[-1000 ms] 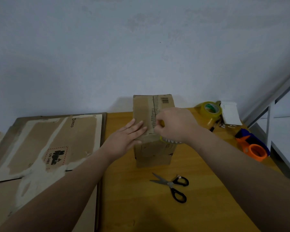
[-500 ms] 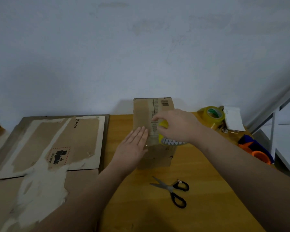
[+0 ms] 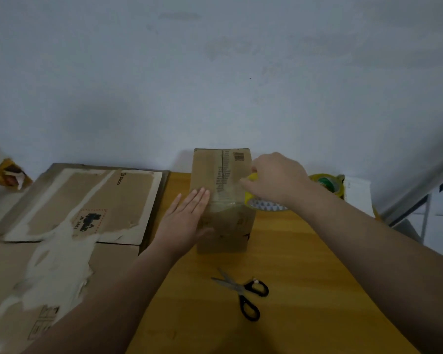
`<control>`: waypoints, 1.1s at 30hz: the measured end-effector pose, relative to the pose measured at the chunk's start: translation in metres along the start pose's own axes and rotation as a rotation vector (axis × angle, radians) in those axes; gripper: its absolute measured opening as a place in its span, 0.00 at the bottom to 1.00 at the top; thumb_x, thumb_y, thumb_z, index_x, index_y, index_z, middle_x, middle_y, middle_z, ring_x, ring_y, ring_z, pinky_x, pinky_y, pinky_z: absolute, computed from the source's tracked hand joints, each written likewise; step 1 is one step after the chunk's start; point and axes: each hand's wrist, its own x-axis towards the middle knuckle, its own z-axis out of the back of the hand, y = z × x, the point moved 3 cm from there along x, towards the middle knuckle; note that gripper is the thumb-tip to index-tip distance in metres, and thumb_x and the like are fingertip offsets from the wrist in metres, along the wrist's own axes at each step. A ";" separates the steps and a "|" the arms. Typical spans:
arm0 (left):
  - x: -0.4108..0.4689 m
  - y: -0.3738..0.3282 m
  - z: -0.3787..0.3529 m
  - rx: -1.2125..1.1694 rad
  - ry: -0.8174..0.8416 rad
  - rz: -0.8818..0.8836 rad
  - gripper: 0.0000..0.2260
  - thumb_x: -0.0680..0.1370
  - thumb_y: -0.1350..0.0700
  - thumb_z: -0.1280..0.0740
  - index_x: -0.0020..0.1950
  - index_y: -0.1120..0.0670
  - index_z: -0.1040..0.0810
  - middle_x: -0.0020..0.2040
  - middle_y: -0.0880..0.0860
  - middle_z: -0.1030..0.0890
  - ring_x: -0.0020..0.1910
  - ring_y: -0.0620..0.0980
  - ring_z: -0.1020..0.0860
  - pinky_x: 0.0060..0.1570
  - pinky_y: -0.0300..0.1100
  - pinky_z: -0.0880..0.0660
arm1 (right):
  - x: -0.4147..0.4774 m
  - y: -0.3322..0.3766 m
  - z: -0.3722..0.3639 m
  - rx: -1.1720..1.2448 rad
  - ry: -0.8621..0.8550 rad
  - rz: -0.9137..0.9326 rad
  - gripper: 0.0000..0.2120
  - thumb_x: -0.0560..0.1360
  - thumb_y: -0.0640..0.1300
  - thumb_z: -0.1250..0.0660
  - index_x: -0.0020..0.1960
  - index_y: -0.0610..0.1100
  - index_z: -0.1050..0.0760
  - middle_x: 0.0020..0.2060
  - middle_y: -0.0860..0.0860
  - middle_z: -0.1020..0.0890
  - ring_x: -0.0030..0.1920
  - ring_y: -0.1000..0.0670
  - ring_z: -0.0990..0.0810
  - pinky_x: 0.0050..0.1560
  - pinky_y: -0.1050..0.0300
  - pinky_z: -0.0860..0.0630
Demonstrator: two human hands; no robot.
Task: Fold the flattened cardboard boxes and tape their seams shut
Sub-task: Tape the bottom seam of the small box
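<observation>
A small folded cardboard box stands on the wooden table, its top seam running away from me. My left hand lies flat with straight fingers against the box's near left top edge. My right hand grips a yellow tape roll at the box's right side, fingers touching the top by the seam. Clear tape spans from the roll over the near end of the seam. Flattened cardboard boxes lie stacked to the left.
Black-handled scissors lie open on the table in front of the box. A second yellow tape roll and a white packet sit at the back right. The wall stands close behind the box.
My right hand has carried the tape roll farther along the seam, away from me. My left hand slid down toward the box's near left edge. The view shifted slightly.
</observation>
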 end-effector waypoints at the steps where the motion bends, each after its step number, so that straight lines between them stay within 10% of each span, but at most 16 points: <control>1: 0.001 -0.002 0.000 0.007 0.002 -0.002 0.36 0.79 0.38 0.44 0.78 0.51 0.59 0.79 0.48 0.55 0.77 0.44 0.57 0.74 0.46 0.62 | -0.001 -0.011 -0.003 -0.055 0.045 -0.029 0.21 0.78 0.55 0.39 0.32 0.45 0.37 0.30 0.51 0.33 0.31 0.52 0.33 0.28 0.58 0.41; 16: 0.006 -0.010 0.006 0.135 0.071 0.052 0.32 0.79 0.38 0.45 0.77 0.42 0.59 0.79 0.50 0.54 0.78 0.49 0.54 0.75 0.53 0.60 | 0.021 -0.049 -0.065 -0.016 0.518 -0.074 0.24 0.80 0.62 0.45 0.36 0.44 0.31 0.32 0.48 0.30 0.33 0.50 0.31 0.34 0.57 0.36; 28: -0.015 0.043 0.033 0.204 0.224 0.205 0.35 0.79 0.40 0.41 0.78 0.48 0.57 0.79 0.52 0.53 0.78 0.51 0.56 0.74 0.53 0.60 | 0.039 0.014 -0.096 0.301 0.333 -0.144 0.22 0.80 0.59 0.42 0.36 0.44 0.26 0.34 0.46 0.23 0.35 0.46 0.24 0.37 0.52 0.25; 33: -0.005 0.007 0.022 0.089 0.218 0.061 0.34 0.80 0.42 0.43 0.79 0.54 0.56 0.79 0.51 0.54 0.77 0.48 0.56 0.73 0.45 0.61 | 0.026 0.011 -0.093 0.415 0.407 -0.263 0.24 0.80 0.55 0.38 0.30 0.44 0.36 0.26 0.47 0.35 0.26 0.50 0.37 0.30 0.57 0.40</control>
